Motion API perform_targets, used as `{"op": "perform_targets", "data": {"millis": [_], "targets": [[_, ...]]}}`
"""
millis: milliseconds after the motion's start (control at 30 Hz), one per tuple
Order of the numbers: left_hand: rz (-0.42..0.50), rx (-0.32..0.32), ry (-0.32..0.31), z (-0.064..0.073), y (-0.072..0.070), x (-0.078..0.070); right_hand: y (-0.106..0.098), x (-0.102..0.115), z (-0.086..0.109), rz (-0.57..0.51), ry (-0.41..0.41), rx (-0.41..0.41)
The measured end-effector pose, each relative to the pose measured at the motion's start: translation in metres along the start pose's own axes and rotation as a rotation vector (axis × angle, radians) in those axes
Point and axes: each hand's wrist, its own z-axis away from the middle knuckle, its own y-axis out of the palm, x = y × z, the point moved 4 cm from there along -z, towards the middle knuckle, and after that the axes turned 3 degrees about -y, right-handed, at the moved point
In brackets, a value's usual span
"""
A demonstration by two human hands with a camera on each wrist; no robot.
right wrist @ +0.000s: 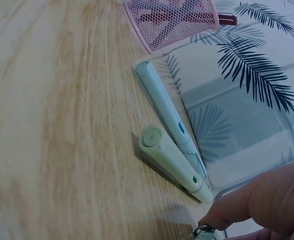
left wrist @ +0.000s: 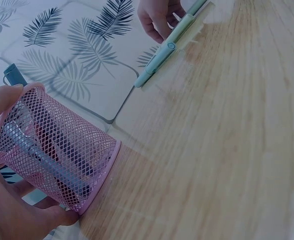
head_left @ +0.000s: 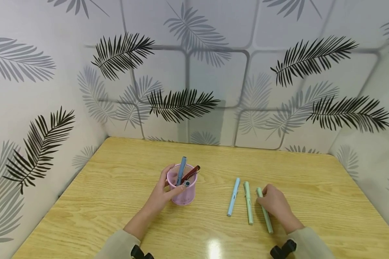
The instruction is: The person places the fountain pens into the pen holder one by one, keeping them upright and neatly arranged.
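My left hand holds a pink mesh pen holder upright on the table, thumb at the rim. Inside lean a blue pen, a dark red pen and a pen with a dark teal end. On the right, my right hand pinches a pale green pen near its clip end; the right wrist view shows only the pen's tip at the bottom edge. Left of it lie a light green pen and a light blue pen, side by side.
The wood-grain table ends at a wall covered in leaf-patterned paper. More patterned wall rises along the left and right sides. A bright light reflection shows on the tabletop near the front.
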Motion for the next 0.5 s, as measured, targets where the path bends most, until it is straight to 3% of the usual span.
{"op": "perform_targets", "data": {"millis": [267,500], "targets": [[-0.001,-0.005,-0.003,-0.001,-0.001,0.000,-0.002,0.005,-0.001,0.059,0.006,0.023],[0.009,0.025,-0.008,0.012,0.001,-0.029,-0.003,0.000,-0.002,0.033,0.021,0.004]]}}
